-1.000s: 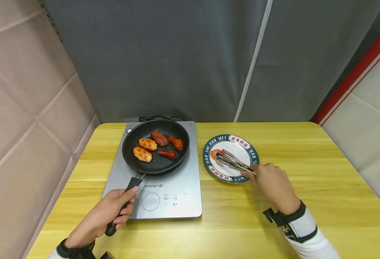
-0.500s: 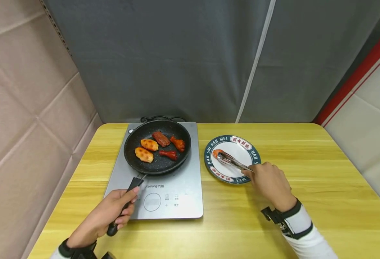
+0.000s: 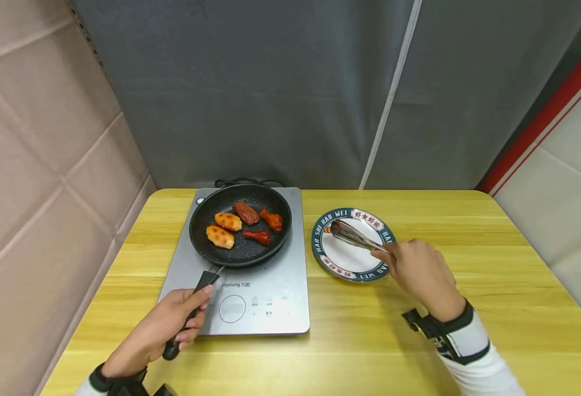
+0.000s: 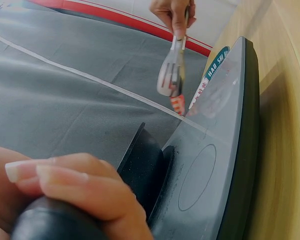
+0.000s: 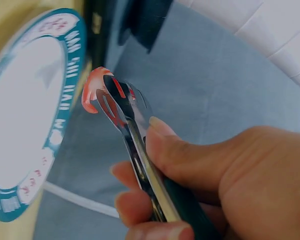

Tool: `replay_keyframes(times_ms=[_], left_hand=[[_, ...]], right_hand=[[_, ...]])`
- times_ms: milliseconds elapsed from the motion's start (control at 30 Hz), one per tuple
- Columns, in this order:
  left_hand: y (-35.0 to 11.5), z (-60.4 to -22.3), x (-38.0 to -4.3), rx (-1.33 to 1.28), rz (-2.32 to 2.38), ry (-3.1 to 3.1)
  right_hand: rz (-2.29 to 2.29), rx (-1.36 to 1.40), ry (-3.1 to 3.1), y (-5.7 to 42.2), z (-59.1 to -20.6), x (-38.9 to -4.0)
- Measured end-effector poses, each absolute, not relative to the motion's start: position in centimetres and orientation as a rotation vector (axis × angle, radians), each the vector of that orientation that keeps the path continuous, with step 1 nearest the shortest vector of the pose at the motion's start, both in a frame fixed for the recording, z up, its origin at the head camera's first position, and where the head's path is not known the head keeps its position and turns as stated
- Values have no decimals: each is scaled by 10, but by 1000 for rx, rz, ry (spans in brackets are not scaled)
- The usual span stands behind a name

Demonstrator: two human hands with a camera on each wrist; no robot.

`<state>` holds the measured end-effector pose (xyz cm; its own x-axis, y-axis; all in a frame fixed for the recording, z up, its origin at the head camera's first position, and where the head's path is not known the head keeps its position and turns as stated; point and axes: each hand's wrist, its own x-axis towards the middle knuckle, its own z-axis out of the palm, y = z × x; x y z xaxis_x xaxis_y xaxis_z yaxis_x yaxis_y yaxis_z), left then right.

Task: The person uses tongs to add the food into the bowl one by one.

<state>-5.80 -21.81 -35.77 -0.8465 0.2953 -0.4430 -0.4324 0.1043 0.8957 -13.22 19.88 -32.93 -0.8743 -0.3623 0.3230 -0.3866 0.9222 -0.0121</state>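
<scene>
My left hand (image 3: 174, 322) grips the black handle of a frying pan (image 3: 251, 258), which stands on a silver induction cooktop (image 3: 290, 308). In the pan lie two browned chicken wings (image 3: 220, 236), two red drumsticks (image 3: 257, 237) and a dark slab of meat (image 3: 246, 212). My right hand (image 3: 419, 275) holds metal tongs (image 3: 352, 235) pressed together, thumb on one arm and fingers on the other. Pinched in their tips is an orange-and-white shrimp (image 5: 93, 90), mostly hidden behind the tongs in the head view. It hangs above a white plate (image 3: 355, 261) with a dark lettered rim.
The cooktop and plate share a yellow wooden table (image 3: 370, 352). A black cord (image 3: 246, 180) lies behind the pan. A grey curtain (image 3: 270, 99) closes off the back, with a padded pinkish wall (image 3: 48, 165) on the left and a white, red-edged one (image 3: 563, 176) on the right.
The tongs have closed on the shrimp and lifted it from the plate. My right hand has risen slightly. The left hand and pan stay where they were.
</scene>
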Motion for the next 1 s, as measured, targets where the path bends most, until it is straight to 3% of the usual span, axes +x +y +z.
replay_keyframes(times_ms=[533,1000], left_hand=[[-219,-359,-58,-148,1797,1870],[-218,-358,-57,-135,1800,1879]], right_hand=[[202,733,-2655,162,-281,-131],[332,971,-2699,108,-275,-139]])
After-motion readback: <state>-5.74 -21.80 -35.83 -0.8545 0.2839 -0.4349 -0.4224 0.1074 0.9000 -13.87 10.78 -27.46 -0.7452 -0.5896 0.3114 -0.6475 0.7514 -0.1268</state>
